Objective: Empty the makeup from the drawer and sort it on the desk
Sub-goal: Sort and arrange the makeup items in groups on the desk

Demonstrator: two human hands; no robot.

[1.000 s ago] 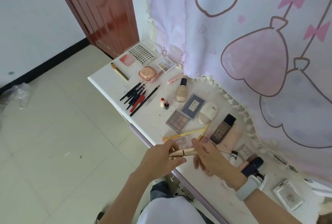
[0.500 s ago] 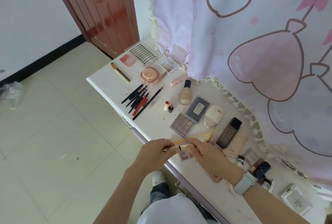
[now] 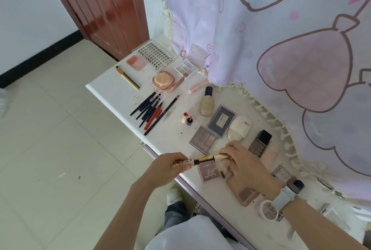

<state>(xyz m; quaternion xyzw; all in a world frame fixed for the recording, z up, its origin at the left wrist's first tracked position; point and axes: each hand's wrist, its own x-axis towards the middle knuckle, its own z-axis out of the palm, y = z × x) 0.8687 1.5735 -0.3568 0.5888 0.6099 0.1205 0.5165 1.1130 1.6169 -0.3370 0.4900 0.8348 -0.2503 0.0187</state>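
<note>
I hold a gold tube (image 3: 202,160) over the desk (image 3: 112,93) edge, left hand (image 3: 167,170) pinching one end, right hand (image 3: 244,166) the other, just before the brown palette (image 3: 203,139). Mid-sort, I judge; next, lay it among like items.

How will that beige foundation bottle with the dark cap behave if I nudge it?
The foundation bottle lies on its side on the desk, so it cannot tip. Its rounded body could roll sideways. It looks like glass and mostly full, so probably heavy for its size and breakable.
</note>
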